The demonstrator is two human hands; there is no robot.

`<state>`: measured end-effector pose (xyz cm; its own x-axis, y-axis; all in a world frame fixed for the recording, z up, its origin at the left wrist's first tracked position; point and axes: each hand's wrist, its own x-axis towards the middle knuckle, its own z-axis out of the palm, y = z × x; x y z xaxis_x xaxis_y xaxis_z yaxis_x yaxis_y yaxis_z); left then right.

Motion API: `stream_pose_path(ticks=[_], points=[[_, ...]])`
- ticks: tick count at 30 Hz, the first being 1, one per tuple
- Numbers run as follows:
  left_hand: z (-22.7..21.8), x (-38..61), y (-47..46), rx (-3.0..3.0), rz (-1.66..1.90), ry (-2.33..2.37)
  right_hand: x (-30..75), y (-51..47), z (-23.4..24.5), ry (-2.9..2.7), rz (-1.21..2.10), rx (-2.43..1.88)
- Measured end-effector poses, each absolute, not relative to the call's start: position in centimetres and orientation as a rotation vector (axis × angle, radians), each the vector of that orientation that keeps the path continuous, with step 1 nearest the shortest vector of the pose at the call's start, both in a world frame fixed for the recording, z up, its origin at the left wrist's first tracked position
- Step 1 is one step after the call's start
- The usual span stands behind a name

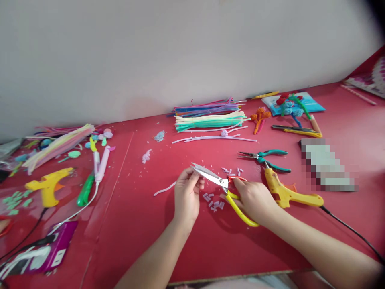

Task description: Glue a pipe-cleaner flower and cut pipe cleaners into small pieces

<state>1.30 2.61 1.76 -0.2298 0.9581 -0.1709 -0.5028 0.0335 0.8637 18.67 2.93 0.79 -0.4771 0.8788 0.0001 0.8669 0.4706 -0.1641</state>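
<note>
My right hand (pixel 255 200) grips scissors (pixel 221 182) with a yellow and a red handle loop. Their silver blades point up and left, reaching my left hand (pixel 187 194). The left fingers are pinched at the blade tips around a lilac pipe cleaner, and its tail (pixel 165 188) sticks out to the left of that hand. Whatever part sits between the fingertips and the blades is too small to make out. Several short lilac cut pieces (pixel 215 204) lie on the red table below the scissors, and more cut pieces (pixel 232 171) lie just beyond them.
Right of the scissors lie teal-handled pliers (pixel 272 156) and a yellow glue gun (pixel 285 192), its cord running right. Bundled pipe cleaners (pixel 210 120) lie by the wall. Another glue gun (pixel 49 184), a pink corded tool (pixel 103 164) and a purple box (pixel 60 249) are at left.
</note>
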Motion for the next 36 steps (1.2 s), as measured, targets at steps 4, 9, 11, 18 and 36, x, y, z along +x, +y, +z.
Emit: stream_pose_path(ticks=[4, 9, 11, 18, 36], points=[[1.7, 1.3, 2.6, 0.617, 1.523, 1.042, 18.7, 2.9, 0.7, -2.617, 0.19, -1.55], [1.8, 1.3, 2.6, 0.614, 1.521, 1.058, 18.8, 3.0, 0.7, -2.613, 0.161, -1.542], [1.8, 1.3, 2.6, 0.618, 1.517, 1.059, 18.9, 3.1, 0.8, -2.612, 0.164, -1.547], [2.0, 1.2, 2.6, 0.619, 1.511, 1.077, 19.1, 3.2, 1.0, -2.582, 0.208, -1.585], [2.4, 2.2, 2.0, 0.757, 0.824, 0.976, 18.1, 3.8, 3.0, -1.624, 1.606, -1.3]])
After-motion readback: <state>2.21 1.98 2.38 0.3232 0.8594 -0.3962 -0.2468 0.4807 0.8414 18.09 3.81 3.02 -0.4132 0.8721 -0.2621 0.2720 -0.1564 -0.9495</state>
